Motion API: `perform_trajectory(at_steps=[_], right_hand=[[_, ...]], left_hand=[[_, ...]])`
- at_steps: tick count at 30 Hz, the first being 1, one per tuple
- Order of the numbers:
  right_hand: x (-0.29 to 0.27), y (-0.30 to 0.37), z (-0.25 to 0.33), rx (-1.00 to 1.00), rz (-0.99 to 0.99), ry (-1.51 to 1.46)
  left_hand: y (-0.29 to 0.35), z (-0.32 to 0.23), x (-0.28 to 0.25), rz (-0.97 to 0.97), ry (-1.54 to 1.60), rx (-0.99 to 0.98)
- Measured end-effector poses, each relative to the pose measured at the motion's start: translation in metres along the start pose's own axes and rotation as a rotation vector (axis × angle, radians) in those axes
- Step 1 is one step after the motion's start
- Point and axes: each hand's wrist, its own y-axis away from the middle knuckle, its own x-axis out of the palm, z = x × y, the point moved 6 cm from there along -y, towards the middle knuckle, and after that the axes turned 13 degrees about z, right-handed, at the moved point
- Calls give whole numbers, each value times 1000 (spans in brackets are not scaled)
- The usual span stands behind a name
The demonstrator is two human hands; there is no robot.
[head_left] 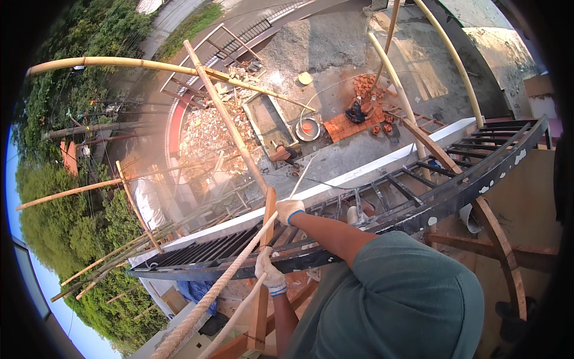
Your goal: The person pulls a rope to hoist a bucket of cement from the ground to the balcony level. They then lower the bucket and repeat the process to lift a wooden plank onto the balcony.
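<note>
Both my hands wear pale knitted gloves and are closed on a thick, pale rope [230, 272] that rises from the lower left. My right hand [290, 211] reaches over the black metal railing [382, 226] and grips it beside the top of a wooden post [260, 299]. Past that hand, a thinner length runs outward and down. Lower and nearer me, my left hand [271, 272] is wrapped round another length of rope [239, 310], close against the post. The fingers' undersides are hidden.
Bamboo poles [224, 116] cross outside the railing. Far below lie a rubble heap [206, 134], orange bricks [344, 127], a gravel pile [317, 42] and a round pan [308, 128] with an orange bucket. Two people [287, 154] work there. A wooden brace [433, 146] leans at the railing's right.
</note>
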Motion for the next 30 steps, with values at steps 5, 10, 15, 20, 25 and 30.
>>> perform_trajectory(at_steps=[5, 10, 15, 20, 25, 30], right_hand=[[-5, -32, 18, -12, 52, 51], [2, -42, 46, -17, 135, 142], [38, -70, 73, -103, 36, 183], [-2, -50, 90, -77, 194, 140], [-13, -71, 109, -128, 129, 208], [-27, -75, 109, -153, 74, 207]], left_hand=[[-10, -12, 9, -87, -83, 58], [-14, -1, 5, -188, -107, 46], [-20, -11, 9, -194, -168, 119], [-18, 1, 3, -195, -210, 103], [-16, 3, 4, -242, -149, 60], [-17, 9, 3, -225, -164, 89]])
